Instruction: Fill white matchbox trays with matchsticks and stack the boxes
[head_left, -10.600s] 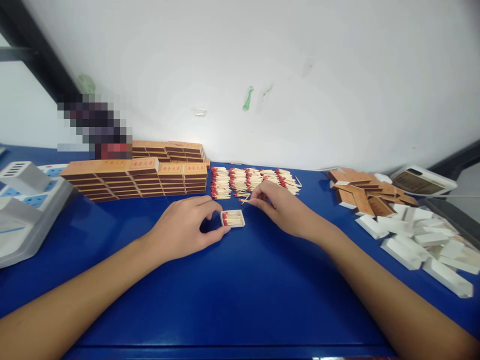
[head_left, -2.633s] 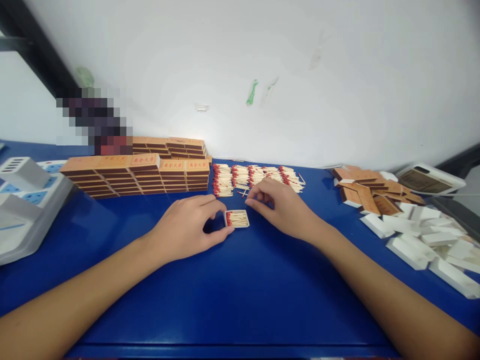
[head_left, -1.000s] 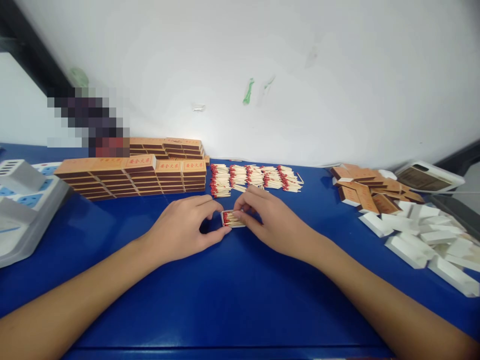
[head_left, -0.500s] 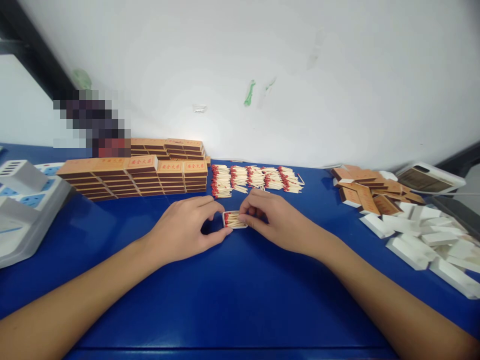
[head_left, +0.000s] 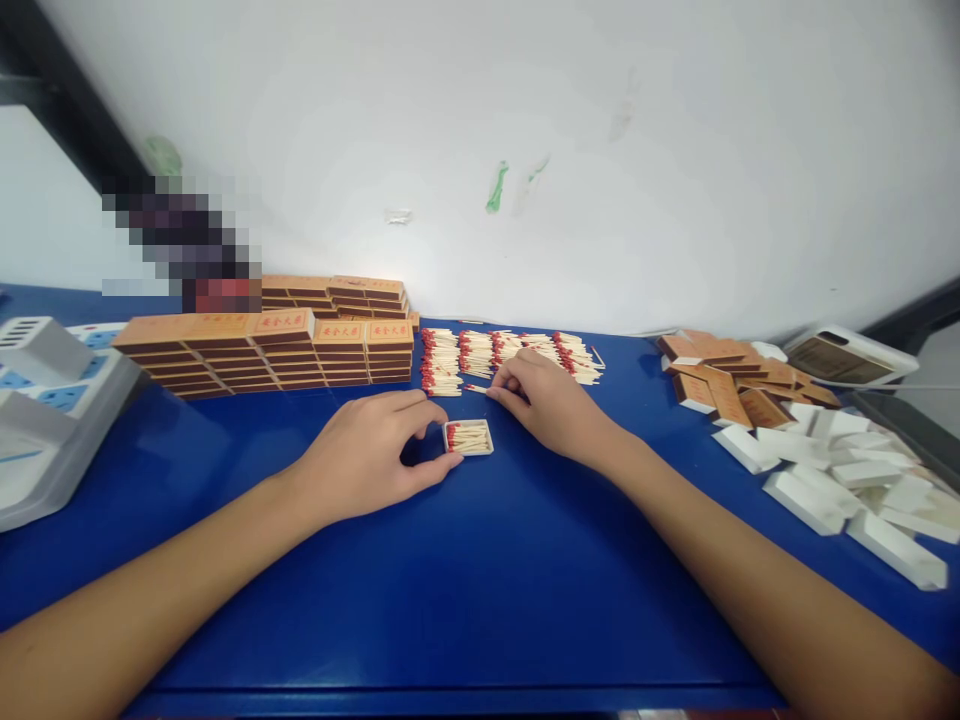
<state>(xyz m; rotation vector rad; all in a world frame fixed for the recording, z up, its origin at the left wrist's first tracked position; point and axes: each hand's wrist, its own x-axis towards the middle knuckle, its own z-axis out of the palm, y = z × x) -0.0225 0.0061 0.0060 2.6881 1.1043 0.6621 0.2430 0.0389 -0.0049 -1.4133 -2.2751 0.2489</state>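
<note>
The left hand (head_left: 367, 455) holds the little white tray (head_left: 469, 437) on the blue tabletop (head_left: 480, 580). Its fingers pinch the tray's near end. The right hand (head_left: 544, 400) rests on the loose matches (head_left: 480, 355) just behind. I cannot tell if its fingers grip any. It seems best to pick up only a few, with all red heads one way, and keep the tray flat.

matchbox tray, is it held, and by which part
The left hand holds the tray by its left end, between thumb and forefinger. The right hand is at the loose matches; grip cannot be told.
</note>
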